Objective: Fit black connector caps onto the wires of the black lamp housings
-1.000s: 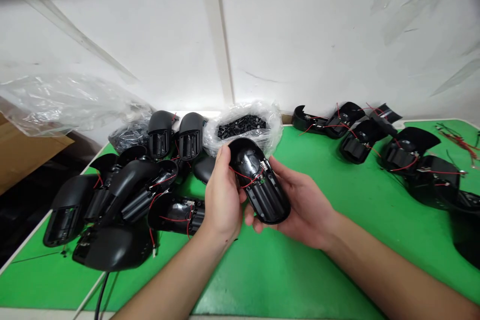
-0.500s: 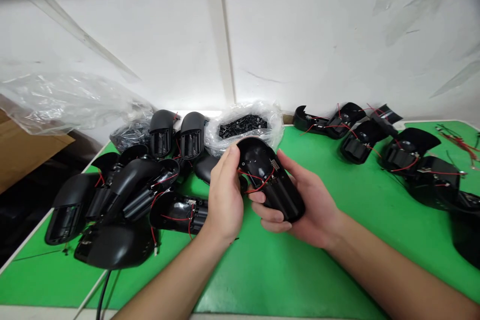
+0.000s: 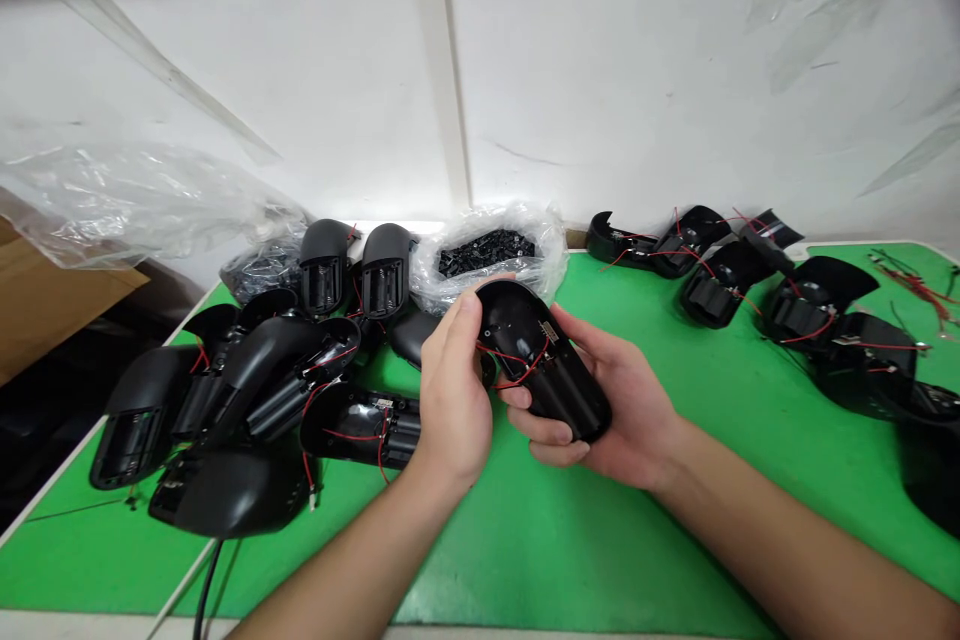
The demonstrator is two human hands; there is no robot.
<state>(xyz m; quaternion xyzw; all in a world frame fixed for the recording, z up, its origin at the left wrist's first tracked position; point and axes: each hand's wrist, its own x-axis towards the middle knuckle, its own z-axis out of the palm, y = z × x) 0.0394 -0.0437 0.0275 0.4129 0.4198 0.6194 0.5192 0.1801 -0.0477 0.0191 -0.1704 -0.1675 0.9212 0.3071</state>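
Note:
Both my hands hold a black plastic housing (image 3: 544, 360), a rounded oval shell with red wires running across its open inner side. My left hand (image 3: 452, 395) grips its upper left edge, with the fingers curled around the rim. My right hand (image 3: 607, 420) cradles the lower end from beneath, with the thumb lying along the far side. A small green-edged board part shows near the wires. The shell's underside is hidden by my fingers.
A heap of similar black housings (image 3: 225, 400) lies left of my hands on the green table (image 3: 600, 540). Others with red wires (image 3: 750, 305) line the right side. A plastic bag of small black parts (image 3: 487, 260) stands at the back against the white wall (image 3: 600, 70).
Over the last second, the housing has shifted right and turned in my hands, with its lower end swinging rightward. My left fingers now sit further along its edge.

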